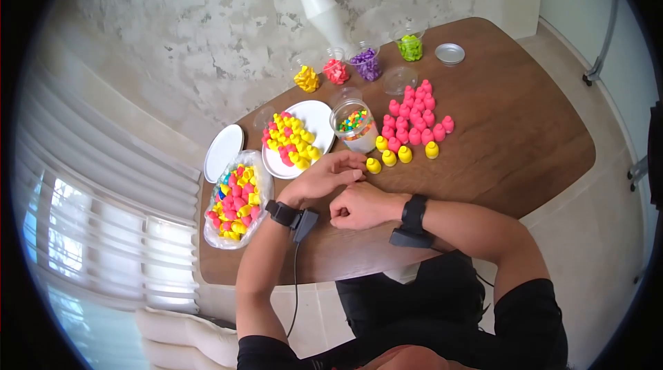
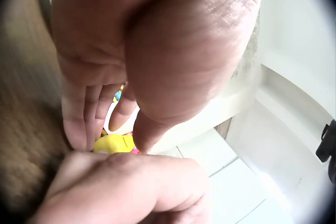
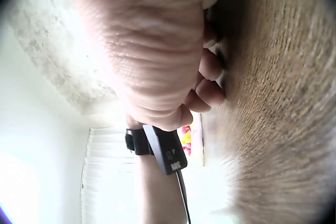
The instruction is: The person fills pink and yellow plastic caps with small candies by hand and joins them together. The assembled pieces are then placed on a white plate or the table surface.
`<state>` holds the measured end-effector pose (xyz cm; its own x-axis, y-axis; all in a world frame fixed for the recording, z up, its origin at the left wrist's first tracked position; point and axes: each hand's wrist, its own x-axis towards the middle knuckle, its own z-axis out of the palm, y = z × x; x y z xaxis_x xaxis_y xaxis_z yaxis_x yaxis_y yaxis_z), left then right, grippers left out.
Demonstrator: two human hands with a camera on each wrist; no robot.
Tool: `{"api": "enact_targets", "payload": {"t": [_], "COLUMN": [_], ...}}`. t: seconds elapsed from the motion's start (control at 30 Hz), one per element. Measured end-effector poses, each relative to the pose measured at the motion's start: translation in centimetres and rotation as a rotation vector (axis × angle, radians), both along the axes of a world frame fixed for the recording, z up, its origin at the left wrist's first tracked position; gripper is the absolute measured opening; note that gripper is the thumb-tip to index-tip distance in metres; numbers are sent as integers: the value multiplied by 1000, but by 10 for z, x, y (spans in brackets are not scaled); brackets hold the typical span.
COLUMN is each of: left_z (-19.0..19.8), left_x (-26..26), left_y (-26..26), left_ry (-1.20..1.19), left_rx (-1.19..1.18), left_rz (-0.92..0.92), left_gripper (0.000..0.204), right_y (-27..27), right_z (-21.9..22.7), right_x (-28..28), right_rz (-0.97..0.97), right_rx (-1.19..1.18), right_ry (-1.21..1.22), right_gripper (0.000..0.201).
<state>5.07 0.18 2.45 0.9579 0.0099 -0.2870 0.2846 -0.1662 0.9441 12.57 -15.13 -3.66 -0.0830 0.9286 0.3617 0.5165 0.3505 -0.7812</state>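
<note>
My left hand (image 1: 330,175) rests by the front row of yellow peg-shaped pieces (image 1: 389,158), fingers relaxed and slightly bent, fingertips close to the leftmost one. In the left wrist view, a yellow piece (image 2: 113,143) shows through the gap between fingers and thumb, beyond the hand. My right hand (image 1: 366,205) lies low on the table just in front of the left, its fingers loosely curled, with nothing seen in them. In the right wrist view its fingertips (image 3: 211,92) come right down at the wood. Pink pieces (image 1: 416,116) stand grouped behind the yellow row.
A clear jar (image 1: 356,131) of small coloured bits stands beyond the left hand. Left of it are a white plate (image 1: 320,116) heaped with yellow and pink pieces, a full plastic bag (image 1: 266,214) and a white lid (image 1: 223,154). Several clear cups, including a green-filled one (image 1: 410,48), line the back.
</note>
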Motion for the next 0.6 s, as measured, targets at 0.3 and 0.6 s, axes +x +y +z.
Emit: {"api": "enact_targets", "payload": {"t": [0.3, 0.6], "left_z": [14, 12], "left_x": [32, 66], "left_y": [-5, -23], "left_ry": [92, 99], "left_rx": [123, 178], "left_rz": [-237, -346], "left_gripper": [28, 43], "right_y": [-1, -1], "right_z": [2, 2], "right_x": [0, 0], "right_rz": [-45, -75], "right_rx": [55, -10], "right_ry": [-33, 7], "right_gripper": [20, 22]}}
